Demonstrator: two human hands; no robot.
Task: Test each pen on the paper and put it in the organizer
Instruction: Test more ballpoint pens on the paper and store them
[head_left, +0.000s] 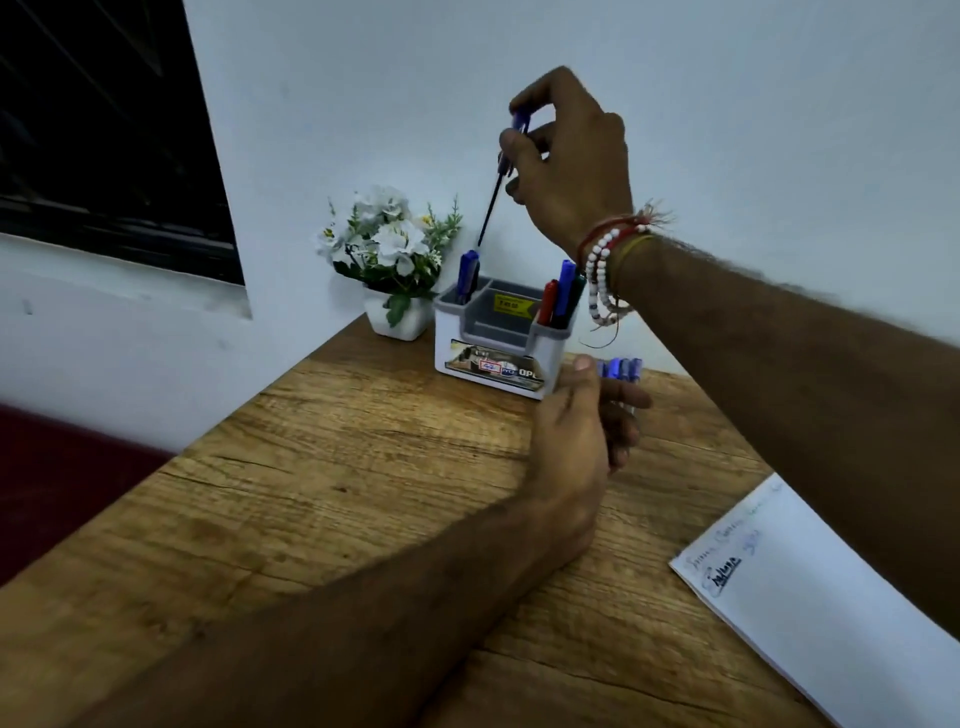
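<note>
A white and grey organizer (467, 353) stands at the far edge of the wooden table. Its left slot holds a blue pen (467, 273); its right slot holds a red, a blue and a dark green pen (561, 301). My right hand (566, 161) is raised above the organizer and shut on a blue pen (493, 202), which points down toward the left slot. Lower down, my left hand (576, 441) sits to the right of the organizer, fingers curled around a bundle of blue-capped pens (621, 369). White paper (831, 597) with scribbles lies at the right.
A white pot of artificial white flowers (387, 249) stands just left of the organizer against the wall. The wooden table (337, 467) runs diagonally; its left edge drops to a dark red surface (62, 478). A dark window (104, 130) is at upper left.
</note>
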